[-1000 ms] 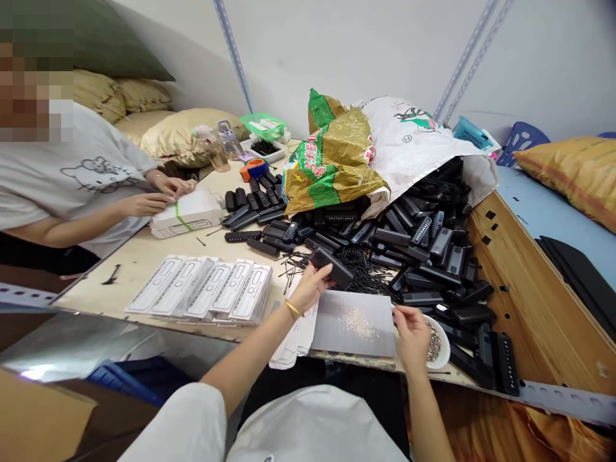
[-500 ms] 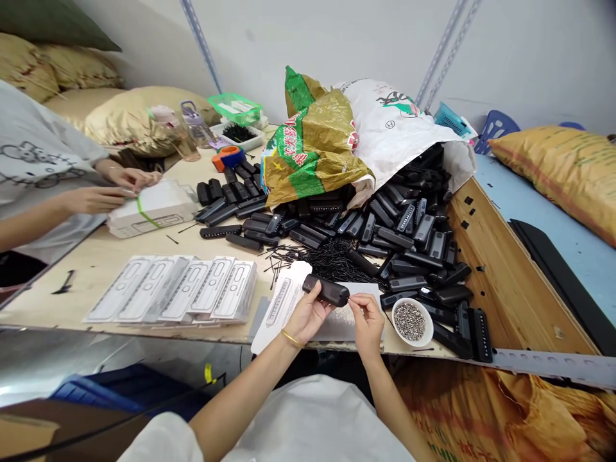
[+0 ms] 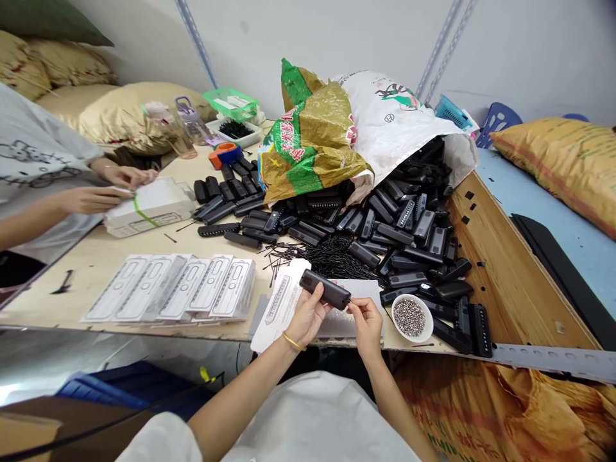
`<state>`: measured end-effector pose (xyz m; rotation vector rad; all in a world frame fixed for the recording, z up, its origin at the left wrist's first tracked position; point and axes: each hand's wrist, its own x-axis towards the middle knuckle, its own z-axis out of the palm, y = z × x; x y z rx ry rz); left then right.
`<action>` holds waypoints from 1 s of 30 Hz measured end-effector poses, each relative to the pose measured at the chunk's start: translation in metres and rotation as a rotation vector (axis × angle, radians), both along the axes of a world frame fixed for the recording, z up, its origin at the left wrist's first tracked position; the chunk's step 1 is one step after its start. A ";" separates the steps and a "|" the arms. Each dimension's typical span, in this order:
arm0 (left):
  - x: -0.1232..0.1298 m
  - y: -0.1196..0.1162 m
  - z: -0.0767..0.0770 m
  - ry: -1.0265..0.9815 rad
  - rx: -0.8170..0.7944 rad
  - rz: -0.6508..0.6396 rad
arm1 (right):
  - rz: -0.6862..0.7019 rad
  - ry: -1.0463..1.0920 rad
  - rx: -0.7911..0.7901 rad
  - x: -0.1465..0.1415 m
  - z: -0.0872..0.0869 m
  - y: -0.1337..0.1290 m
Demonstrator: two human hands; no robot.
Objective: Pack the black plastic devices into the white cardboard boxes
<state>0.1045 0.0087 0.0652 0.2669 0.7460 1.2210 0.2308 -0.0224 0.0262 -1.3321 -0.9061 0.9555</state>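
Observation:
My left hand (image 3: 309, 316) is closed around a long black plastic case (image 3: 325, 289), held tilted above the front of the table. At the right end of the case my right hand (image 3: 366, 324) has thumb and fingers pinched together; whatever lies between them is too small to make out. Under my hands lie a white printed card (image 3: 276, 314) and a grey sheet (image 3: 332, 328). Beside my right hand stands a white bowl (image 3: 428, 328) of small metal pieces (image 3: 409, 316). Thin black strips (image 3: 341, 262) lie in a heap just behind the case.
Many similar black cases (image 3: 392, 235) spill from a white sack (image 3: 404, 128). White printed boxes (image 3: 144, 289) stand in a row on the left. Further left, a co-worker's hands (image 3: 96, 197) touch a green-banded stack (image 3: 163, 208). A wooden board (image 3: 520, 276) edges the right side.
The view has shifted slightly. The case has turned a little in my left hand, and my right fingers remain pinched at its end.

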 end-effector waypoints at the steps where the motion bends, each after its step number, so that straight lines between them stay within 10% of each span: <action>1: 0.000 0.000 0.003 0.006 -0.002 -0.013 | 0.012 -0.014 -0.009 0.003 0.001 -0.001; 7: -0.002 -0.007 0.013 0.171 0.269 -0.032 | 0.086 -0.180 -0.002 0.041 0.011 -0.007; 11: 0.016 -0.003 -0.008 0.493 0.319 -0.288 | -0.070 -0.261 -0.016 0.067 0.015 -0.008; 18: 0.023 0.034 -0.026 0.651 0.217 -0.117 | -0.092 -0.351 -0.066 0.082 0.014 -0.008; 24: 0.021 0.031 -0.032 0.842 0.162 -0.214 | 0.047 -0.551 -0.052 0.053 0.019 0.014; 30: -0.054 0.004 -0.036 1.142 0.182 -0.032 | 0.479 -0.855 0.151 -0.026 0.017 0.053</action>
